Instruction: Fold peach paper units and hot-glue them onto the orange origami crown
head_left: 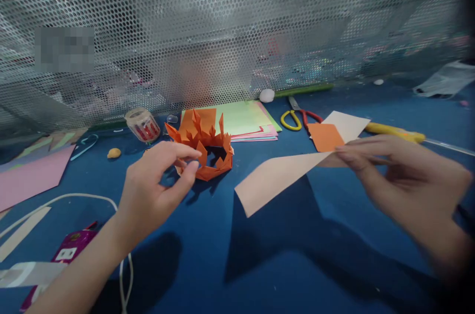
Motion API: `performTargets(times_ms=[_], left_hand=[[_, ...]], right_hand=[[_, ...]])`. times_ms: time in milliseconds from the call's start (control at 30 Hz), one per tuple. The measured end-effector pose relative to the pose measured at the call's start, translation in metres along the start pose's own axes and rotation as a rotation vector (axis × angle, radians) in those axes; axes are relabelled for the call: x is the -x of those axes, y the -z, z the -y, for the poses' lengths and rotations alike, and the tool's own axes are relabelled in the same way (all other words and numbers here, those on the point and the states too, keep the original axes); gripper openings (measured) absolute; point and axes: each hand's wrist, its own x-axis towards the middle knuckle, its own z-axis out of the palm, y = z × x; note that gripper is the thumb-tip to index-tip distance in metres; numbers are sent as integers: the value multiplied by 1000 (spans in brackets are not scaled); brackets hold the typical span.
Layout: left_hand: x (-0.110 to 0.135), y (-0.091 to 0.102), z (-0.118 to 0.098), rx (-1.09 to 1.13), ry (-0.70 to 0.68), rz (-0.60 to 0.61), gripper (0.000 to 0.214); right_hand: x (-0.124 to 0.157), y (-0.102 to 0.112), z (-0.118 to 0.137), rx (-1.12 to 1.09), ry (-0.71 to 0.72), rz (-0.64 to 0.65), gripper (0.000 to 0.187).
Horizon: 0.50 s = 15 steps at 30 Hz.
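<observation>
Blue worktop [208, 259], perforated metal screen [222, 17] behind. Right hand [404, 170]: fingers pinching pale paper. Left hand [152, 180]: fingers parted, nothing seen between them, at near-left side of orange folded ring; contact can't be told. Pale paper [274, 175]: raised above the worktop, one end slanting down toward middle; bent, no finished shape, so looks unworked or barely begun. Paper stack [237, 115]: flat behind ring, seems unused. Orange folded ring [213, 171]: standing on worktop, closed round, points up; folding looks mostly done, inside partly hidden. Orange square [326, 137]: beside right fingers, looks flat, no folds visible; held or lying, can't tell.
</observation>
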Motion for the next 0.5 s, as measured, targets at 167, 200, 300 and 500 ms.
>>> performTargets(times_ms=[167, 200, 300, 500], left_hand=[[13, -12, -33, 101, -253, 66, 30], [15, -15, -36, 74, -300, 91, 28], [17, -24, -40, 41, -333, 22, 12], [10, -18, -36, 61, -271, -39, 18]], right_hand=[[-2, -1, 30, -80, 156, 93, 22], [-2, 0, 34, -91, 185, 116, 23], [-3, 4, 40, -95, 250, 172, 23], [-6, 5, 36, -151, 289, 160, 26]])
